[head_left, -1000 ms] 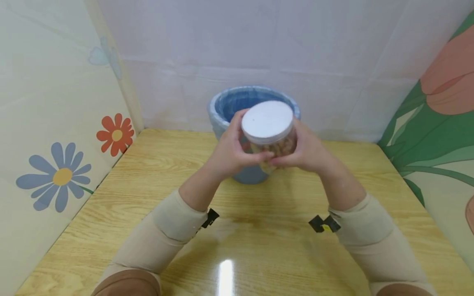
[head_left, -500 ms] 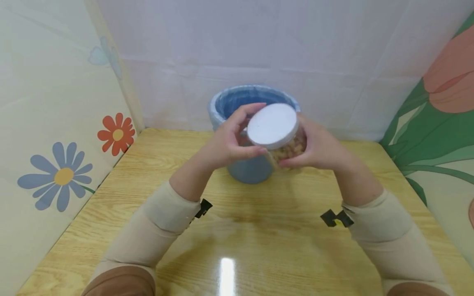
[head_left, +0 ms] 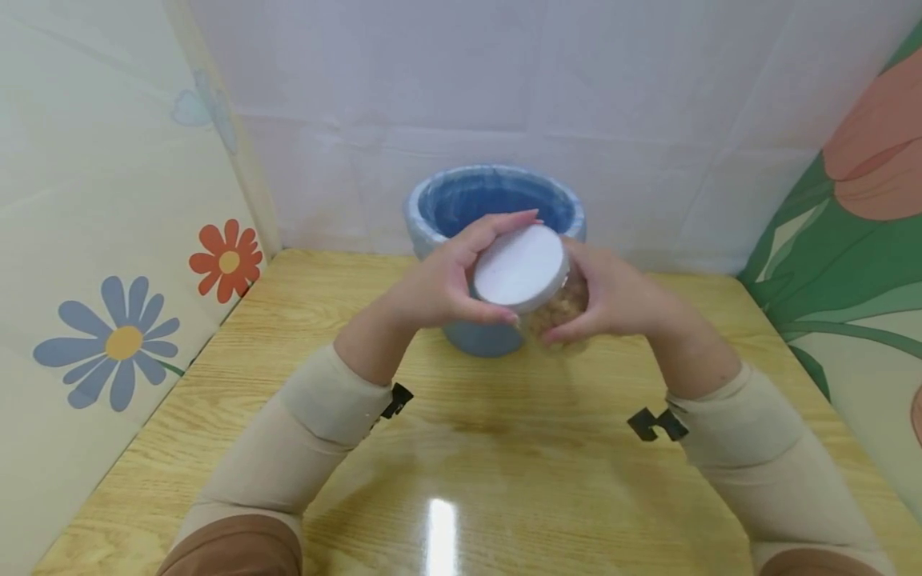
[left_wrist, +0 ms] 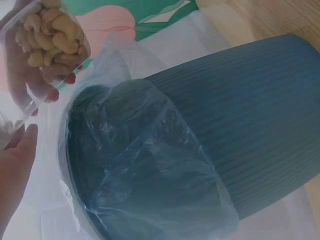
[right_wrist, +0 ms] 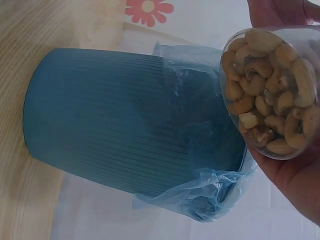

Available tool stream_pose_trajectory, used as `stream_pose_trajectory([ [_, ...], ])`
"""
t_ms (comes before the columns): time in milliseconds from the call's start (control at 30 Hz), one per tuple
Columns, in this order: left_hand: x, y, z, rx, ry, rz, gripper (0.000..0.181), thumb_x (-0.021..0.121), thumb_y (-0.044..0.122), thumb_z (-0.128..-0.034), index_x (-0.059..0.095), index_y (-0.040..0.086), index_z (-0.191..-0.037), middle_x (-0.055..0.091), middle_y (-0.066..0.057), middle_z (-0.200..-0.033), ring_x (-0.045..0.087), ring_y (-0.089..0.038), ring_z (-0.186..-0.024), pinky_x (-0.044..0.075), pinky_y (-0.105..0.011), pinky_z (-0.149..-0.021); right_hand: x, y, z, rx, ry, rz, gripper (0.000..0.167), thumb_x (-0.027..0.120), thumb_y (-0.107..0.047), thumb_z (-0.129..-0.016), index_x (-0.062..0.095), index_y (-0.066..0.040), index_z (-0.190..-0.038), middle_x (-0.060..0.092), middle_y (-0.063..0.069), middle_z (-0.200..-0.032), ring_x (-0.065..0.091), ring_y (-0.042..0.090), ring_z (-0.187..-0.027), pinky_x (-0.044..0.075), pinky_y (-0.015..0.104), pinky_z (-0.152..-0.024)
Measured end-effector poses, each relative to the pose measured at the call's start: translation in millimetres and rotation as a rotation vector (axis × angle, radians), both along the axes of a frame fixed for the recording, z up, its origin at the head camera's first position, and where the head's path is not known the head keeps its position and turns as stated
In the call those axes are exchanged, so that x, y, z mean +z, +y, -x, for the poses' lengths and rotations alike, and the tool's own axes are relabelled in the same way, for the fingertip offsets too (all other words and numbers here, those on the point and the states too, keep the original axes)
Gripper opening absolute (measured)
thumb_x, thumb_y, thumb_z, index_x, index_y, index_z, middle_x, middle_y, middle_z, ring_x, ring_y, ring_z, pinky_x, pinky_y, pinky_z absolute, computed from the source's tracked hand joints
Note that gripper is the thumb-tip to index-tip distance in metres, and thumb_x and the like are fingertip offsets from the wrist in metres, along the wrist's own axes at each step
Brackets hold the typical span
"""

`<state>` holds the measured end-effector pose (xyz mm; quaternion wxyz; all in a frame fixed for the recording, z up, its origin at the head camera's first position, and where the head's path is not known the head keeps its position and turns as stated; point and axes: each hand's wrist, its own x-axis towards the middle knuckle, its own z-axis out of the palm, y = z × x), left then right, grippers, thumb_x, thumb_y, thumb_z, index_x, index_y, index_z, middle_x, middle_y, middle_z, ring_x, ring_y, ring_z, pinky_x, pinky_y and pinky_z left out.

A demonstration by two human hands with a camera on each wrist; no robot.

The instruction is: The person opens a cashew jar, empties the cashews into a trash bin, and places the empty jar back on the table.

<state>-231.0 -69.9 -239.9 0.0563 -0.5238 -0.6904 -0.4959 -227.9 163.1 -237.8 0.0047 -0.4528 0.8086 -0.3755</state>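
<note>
In the head view a clear jar of cashews with a white lid is held in the air, tilted with its lid toward the left. My left hand grips the lid's rim, thumb at the near side and fingers at the far side. The right hand holds the jar's body from the right. Cashews show through the jar's bottom in the right wrist view. Just behind the jar stands a blue ribbed bin, its mouth lined with a thin translucent blue bag.
A wood-grain table carries the bin near its far edge. A white sheet hangs behind it. Flower-printed panels close off the left and right sides.
My left hand has shifted from the jar's side to its lid, with the fingers now across the far rim. The jar has tilted and sunk slightly; my right hand has moved a little right.
</note>
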Motion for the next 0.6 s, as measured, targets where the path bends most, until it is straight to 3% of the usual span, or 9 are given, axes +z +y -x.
stream_pose_trajectory([
  [100,-4.1,1.4,1.8,0.013,0.03,-0.013,0.091,0.081,0.013,-0.0663,0.029,0.003,-0.141,0.036,-0.006,-0.138,0.038,-0.015,-0.12,0.04,-0.032,-0.095,-1.8,-1.0,0.0,0.011,-0.015,0.017,0.078,0.087,-0.018,-0.058,0.046,-0.009,-0.124,0.055,0.0,-0.112,0.053,0.015,-0.102,0.047,0.032,-0.089],
  [300,-10.0,3.3,4.3,0.051,0.054,-0.036,0.093,0.073,0.044,-0.0724,0.026,0.006,-0.143,0.035,-0.006,-0.138,0.04,-0.016,-0.117,0.042,-0.033,-0.093,-3.0,-2.6,0.5,-0.002,-0.031,0.023,0.078,0.085,-0.017,-0.062,0.043,-0.009,-0.126,0.054,0.001,-0.114,0.052,0.016,-0.103,0.047,0.036,-0.089],
  [600,-11.8,6.4,6.2,0.083,0.049,-0.035,0.089,0.074,0.025,-0.0698,0.027,0.006,-0.143,0.036,-0.008,-0.138,0.042,-0.017,-0.115,0.042,-0.033,-0.093,-3.6,-3.4,-1.0,-0.051,-0.052,0.016,0.079,0.085,-0.018,-0.062,0.041,-0.01,-0.128,0.054,0.001,-0.115,0.052,0.016,-0.103,0.046,0.036,-0.089],
])
